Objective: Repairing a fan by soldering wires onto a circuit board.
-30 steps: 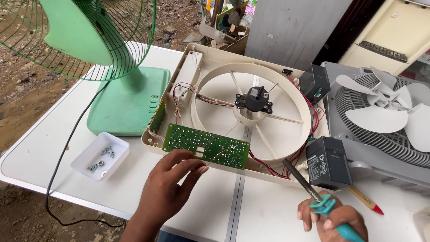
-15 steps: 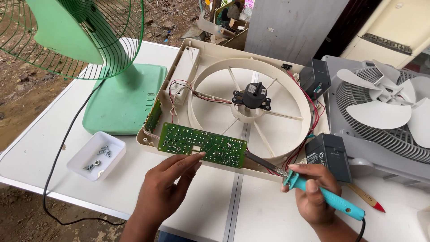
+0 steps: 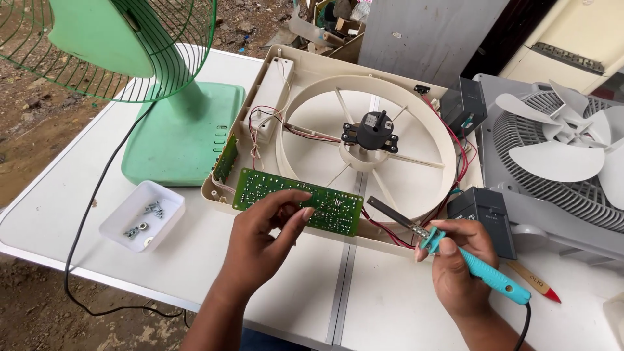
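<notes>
View from the head camera, looking down on a white surface. The left hand pinches the near edge of a green circuit board between thumb and fingertips; the board lies tilted on the front rim of a cream fan housing, which rests flat on the surface. The right hand is wrapped around the turquoise handle of a soldering iron, whose dark tip points up and to the left, ending just beside the board's right end, over the housing's ring. Red and black wires run from the board along the housing's lower edge. At the centre of the ring sits a black motor on thin spokes. Two black box-shaped parts lie at the housing's right side, one near the right hand, one farther back. Left of the housing stands a green table fan, its black cord trailing across the surface. A small white tray holding screws lies near the left hand. At far right lies a grey fan with white blades; a red-tipped pencil rests in front of it.
</notes>
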